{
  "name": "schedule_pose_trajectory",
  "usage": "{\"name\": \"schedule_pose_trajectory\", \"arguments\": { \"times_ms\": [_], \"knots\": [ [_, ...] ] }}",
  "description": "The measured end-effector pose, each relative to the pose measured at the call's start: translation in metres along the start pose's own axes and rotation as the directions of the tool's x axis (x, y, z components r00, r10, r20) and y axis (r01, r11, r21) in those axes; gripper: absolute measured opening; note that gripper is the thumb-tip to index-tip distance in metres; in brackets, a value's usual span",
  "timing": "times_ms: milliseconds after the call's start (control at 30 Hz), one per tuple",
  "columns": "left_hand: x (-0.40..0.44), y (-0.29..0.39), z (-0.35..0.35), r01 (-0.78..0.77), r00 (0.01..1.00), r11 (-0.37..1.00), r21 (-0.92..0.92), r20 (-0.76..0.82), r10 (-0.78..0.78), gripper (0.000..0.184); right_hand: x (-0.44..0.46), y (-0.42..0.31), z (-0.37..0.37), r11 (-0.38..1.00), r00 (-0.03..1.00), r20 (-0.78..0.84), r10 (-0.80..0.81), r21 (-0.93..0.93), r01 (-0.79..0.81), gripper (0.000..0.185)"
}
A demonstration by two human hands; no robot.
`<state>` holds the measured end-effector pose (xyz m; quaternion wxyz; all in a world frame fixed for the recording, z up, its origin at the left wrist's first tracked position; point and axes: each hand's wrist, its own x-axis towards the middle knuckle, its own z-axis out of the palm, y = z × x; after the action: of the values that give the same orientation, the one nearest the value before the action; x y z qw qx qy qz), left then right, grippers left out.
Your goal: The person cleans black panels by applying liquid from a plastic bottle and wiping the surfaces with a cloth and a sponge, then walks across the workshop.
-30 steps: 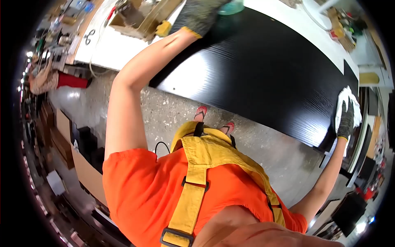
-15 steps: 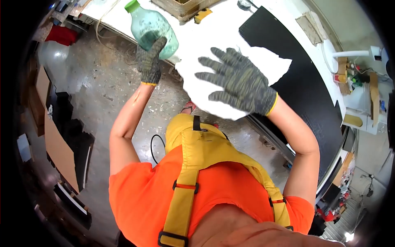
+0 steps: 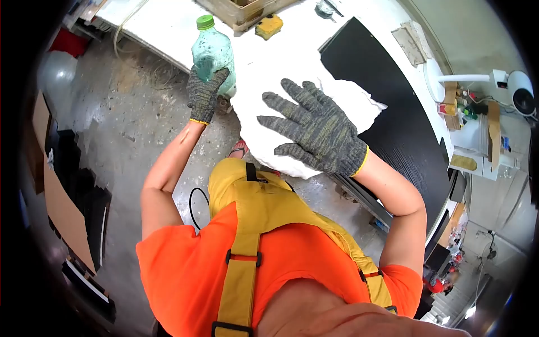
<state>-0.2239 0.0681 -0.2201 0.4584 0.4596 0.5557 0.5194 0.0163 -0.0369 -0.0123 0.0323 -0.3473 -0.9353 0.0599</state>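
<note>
My left hand (image 3: 205,96), in a dark striped knit glove, is wrapped round the lower part of a translucent green plastic bottle (image 3: 213,51). The bottle stands nearly upright with its green cap on. A white cloth (image 3: 258,126) lies bunched over the front edge of the table and partly over a black panel (image 3: 401,121). My right hand (image 3: 317,126), gloved the same way, rests spread above the cloth with its fingers apart. Whether its palm presses on the cloth is hidden.
A yellow sponge (image 3: 269,26) and a wooden tray (image 3: 247,17) are at the table's far side. A grey block (image 3: 410,45) lies near the wall. To the right is a white camera-like device (image 3: 519,92). Brown boards (image 3: 67,213) stand on the floor at left.
The bottle has gone from tilted to more upright in my left hand. My right hand stays spread over the cloth. The whole view has shifted slightly.
</note>
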Motion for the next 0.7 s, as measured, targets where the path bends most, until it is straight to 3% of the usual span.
{"name": "schedule_pose_trajectory", "arguments": {
  "times_ms": [33, 100, 167, 233, 300, 333, 400, 467, 500, 600, 700],
  "knots": [
    [0.007, -0.005, 0.006, 0.006, 1.000, 1.000, 0.000, 0.002, -0.006, 0.067, -0.003, 0.011, 0.007, 1.000, 1.000, -0.016, 0.007, -0.021, -0.007, 0.055],
    [0.013, -0.006, 0.015, -0.026, 1.000, 0.998, 0.057, -0.015, 0.027, 0.070, -0.019, 0.077, 0.030, 0.961, 0.926, -0.311, 0.216, -0.101, -0.258, 0.056],
    [0.013, 0.001, 0.021, -0.055, 0.996, 0.981, 0.186, -0.058, 0.066, 0.072, -0.039, 0.168, 0.021, 0.960, 0.909, -0.382, 0.168, -0.148, -0.240, 0.047],
    [0.014, 0.008, 0.024, -0.047, 0.996, 0.977, 0.210, -0.061, 0.061, 0.074, -0.032, 0.198, 0.011, 0.724, 0.665, -0.413, 0.622, -0.020, -0.690, 0.036],
    [0.024, -0.001, 0.029, -0.039, 0.994, 0.965, 0.260, -0.085, 0.063, 0.074, -0.030, 0.195, 0.014, 0.730, 0.917, -0.321, 0.237, -0.564, -0.386, 0.032],
    [0.030, -0.011, 0.030, -0.043, 0.993, 0.963, 0.266, -0.098, 0.071, 0.074, -0.015, 0.163, 0.009, 0.748, 0.939, -0.236, 0.249, -0.569, -0.341, 0.033],
    [0.033, -0.010, 0.037, -0.050, 0.989, 0.970, 0.240, -0.125, 0.082, 0.074, -0.005, 0.096, 0.016, 0.939, 0.971, -0.175, 0.163, -0.275, -0.207, 0.040],
    [0.048, -0.017, 0.041, -0.060, 0.986, 0.974, 0.217, -0.141, 0.092, 0.073, 0.000, 0.006, 0.007, 0.994, 0.993, -0.044, 0.113, 0.005, -0.113, 0.050],
    [0.050, -0.017, 0.045, -0.096, 0.980, 0.976, 0.196, -0.155, 0.127, 0.073, -0.011, 0.001, 0.000, 0.995, 0.994, -0.048, 0.100, 0.009, -0.099, 0.053],
    [0.049, -0.007, 0.048, -0.049, 0.983, 0.972, 0.231, -0.161, 0.088, 0.078, -0.064, 0.035, 0.006, 0.912, 0.902, -0.190, 0.388, -0.064, -0.406, 0.046],
    [0.055, -0.032, 0.044, -0.106, 0.976, 0.955, 0.277, -0.156, 0.154, 0.085, -0.143, 0.100, 0.008, 0.679, 0.630, -0.385, 0.674, -0.012, -0.734, 0.041]
  ]
}}
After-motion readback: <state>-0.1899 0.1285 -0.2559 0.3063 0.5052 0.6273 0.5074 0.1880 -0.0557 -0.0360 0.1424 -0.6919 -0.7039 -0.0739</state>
